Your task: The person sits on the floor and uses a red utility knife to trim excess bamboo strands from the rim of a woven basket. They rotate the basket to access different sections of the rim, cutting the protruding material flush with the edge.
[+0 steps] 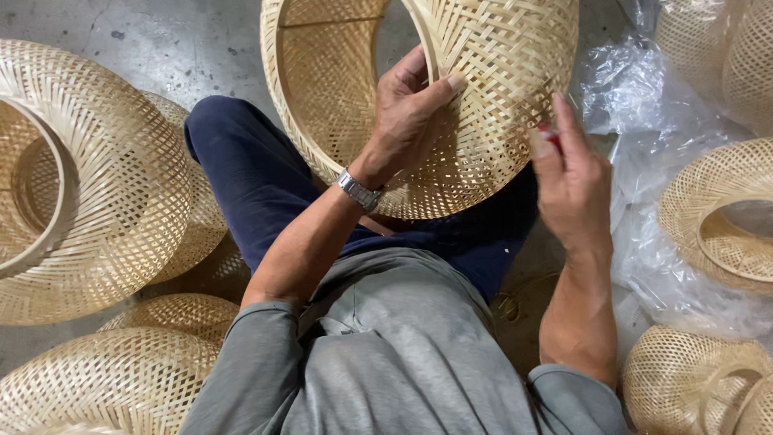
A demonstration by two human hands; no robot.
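Lap: we sit on the concrete floor (161, 40) in a grey shirt (403, 346) and dark blue trousers (258, 177), knees drawn up under the work.
Left hand: our left hand (407, 113), with a metal wristwatch (359, 192) on the wrist, lies against the woven bamboo shade (499, 80); the fingers are curled over its inner ring and the thumb is pressed flat on the weave.
Right hand: our right hand (572, 173) is just beside the shade's outer wall, fingers pressed together and pinching a small red tool (550, 133); most of it is hidden, so we cannot tell what kind it is.
Shade: it rests tilted on our knees, open mouth turned toward the left, lower edge touching the trousers.
Handling: we judge it light and springy, stiff at the rings but easily crushed or snagged across the open lattice; the ring under our left fingers looks like the safest hold.
Left of us: finished bamboo shades (88, 185) lie stacked on the floor.
Right of us: more shades (717, 209) sit on crumpled clear plastic sheeting (644, 113).
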